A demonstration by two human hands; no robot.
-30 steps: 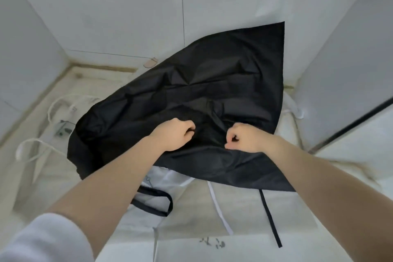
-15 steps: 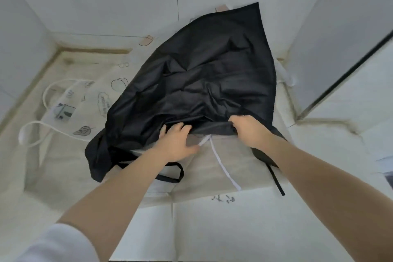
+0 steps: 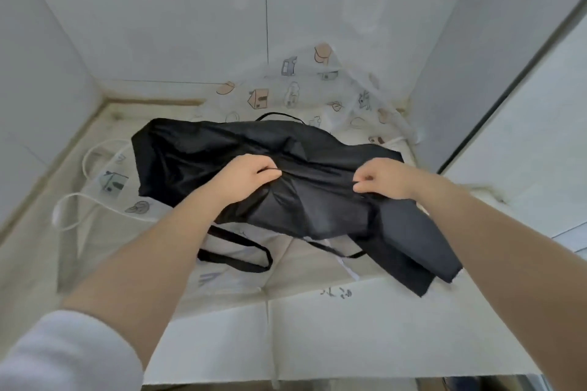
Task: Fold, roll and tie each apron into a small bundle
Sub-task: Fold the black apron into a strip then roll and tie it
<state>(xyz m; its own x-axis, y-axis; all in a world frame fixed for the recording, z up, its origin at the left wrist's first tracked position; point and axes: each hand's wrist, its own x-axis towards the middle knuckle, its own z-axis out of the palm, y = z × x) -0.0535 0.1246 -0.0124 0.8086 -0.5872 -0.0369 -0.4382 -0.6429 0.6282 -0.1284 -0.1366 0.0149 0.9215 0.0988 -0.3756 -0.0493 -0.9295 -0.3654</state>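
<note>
black apron bunched up mid-table over a printed white apron, left hand and right hand both pinching its fabric, black strap looping near

No brand, number or label could be read anywhere. A few dark handwritten marks were seen on the white paper sheet covering the table, at about five o'clock from the black apron, but they were too small and blurred to be made out. Fainter grey marks at seven o'clock were likewise illegible.
</note>
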